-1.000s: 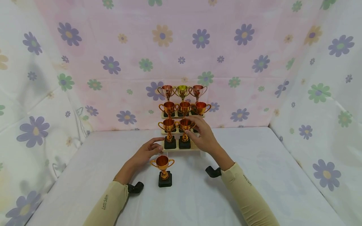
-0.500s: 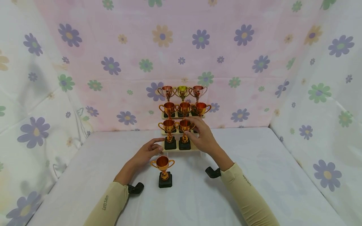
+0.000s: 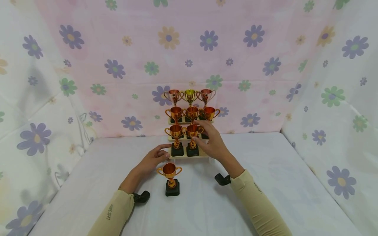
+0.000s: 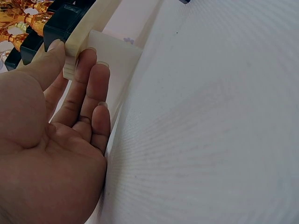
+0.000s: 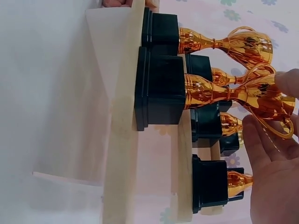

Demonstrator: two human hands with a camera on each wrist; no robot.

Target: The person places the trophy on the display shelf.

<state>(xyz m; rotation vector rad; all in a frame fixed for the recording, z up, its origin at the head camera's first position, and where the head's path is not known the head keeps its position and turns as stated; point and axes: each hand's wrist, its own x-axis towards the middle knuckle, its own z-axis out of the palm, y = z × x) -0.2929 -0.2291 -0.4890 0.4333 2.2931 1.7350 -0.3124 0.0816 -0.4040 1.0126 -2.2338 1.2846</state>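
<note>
My right hand holds a gold trophy cup with a black square base, upright on the lowest step of a tiered wooden stand. In the right wrist view its thumb and fingers lie around the cup, while the base sits on the board. My left hand grips the stand's left end; the left wrist view shows the thumb at the top edge of the board and fingers below. Left of the held trophy stands a matching trophy, next to the left fingertips.
Several more trophies fill the upper steps, one yellow-gold cup among pinkish ones at the top. A single gold trophy stands on the white cloth in front. Flowered fabric hangs behind and at both sides.
</note>
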